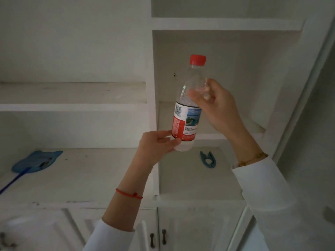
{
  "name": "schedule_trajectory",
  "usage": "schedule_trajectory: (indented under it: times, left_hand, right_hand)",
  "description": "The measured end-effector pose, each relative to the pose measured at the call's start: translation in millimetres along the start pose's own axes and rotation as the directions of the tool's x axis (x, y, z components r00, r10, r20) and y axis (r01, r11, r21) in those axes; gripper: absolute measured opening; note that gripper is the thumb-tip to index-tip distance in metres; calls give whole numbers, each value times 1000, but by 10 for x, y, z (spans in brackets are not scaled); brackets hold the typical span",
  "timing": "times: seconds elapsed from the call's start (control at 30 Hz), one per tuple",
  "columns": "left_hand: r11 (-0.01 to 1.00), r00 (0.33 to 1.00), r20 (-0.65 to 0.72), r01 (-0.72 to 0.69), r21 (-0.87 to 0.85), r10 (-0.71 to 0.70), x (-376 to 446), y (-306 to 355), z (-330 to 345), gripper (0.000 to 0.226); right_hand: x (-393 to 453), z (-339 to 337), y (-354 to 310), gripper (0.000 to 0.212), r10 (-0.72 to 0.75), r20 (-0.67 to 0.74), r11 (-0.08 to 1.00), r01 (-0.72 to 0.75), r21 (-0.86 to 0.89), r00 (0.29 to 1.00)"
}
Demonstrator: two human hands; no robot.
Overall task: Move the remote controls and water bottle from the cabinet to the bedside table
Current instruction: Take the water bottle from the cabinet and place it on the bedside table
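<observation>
1. The water bottle [188, 104] is held up in the air in front of the white cabinet [226, 24], clear of every shelf. It is nearly upright, its top leaning slightly to the right.
2. The bottle is clear plastic with a red cap [197, 60] screwed on top and a label [185, 124] round its lower half, part red, part white with a barcode and a scenic photo.
3. The right hand [215, 105] grips the bottle's upper body just above the label, thumb in front and fingers wrapped round the back.
4. The left hand [155, 147] holds the bottle's base, its fingers closed round the bottom below the label.
5. A thin red string [129, 193] circles the left wrist; a gold-coloured bracelet [252, 158] sits at the right wrist. Both arms wear white sleeves.
6. Behind the bottle is an open cabinet compartment; its shelf [208, 131] lies just behind the bottle's lower part.
7. On the cabinet surface [190, 182] below, a small blue clip [208, 159] lies to the right of the bottle's base.
8. Well to the left on the same level lies a blue fly swatter [36, 161], its handle running off the left edge.
9. Beneath are closed cabinet doors with two dark handles [158, 237].
</observation>
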State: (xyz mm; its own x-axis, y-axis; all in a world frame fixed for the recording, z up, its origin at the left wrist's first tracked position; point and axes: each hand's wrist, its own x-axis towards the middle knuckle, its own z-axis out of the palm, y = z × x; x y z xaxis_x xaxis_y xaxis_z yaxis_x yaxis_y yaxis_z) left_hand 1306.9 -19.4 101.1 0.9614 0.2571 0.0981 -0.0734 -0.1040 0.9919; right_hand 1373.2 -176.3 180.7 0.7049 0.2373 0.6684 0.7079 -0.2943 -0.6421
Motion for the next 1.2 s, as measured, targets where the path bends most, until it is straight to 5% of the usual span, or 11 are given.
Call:
schedule_trajectory:
  times: [0.63,1.2]
  left_hand:
    - [968,919,-303,232,-99,-251,-1373,-992,-519,46]
    - [909,810,-422,404,-102,-408,-2333,-1427,-738,51]
  right_hand:
    - [-1206,930,-94,55,30,370,967,-121,225,929]
    - [-2003,1384,-286,57,16,575,935,-216,280,818]
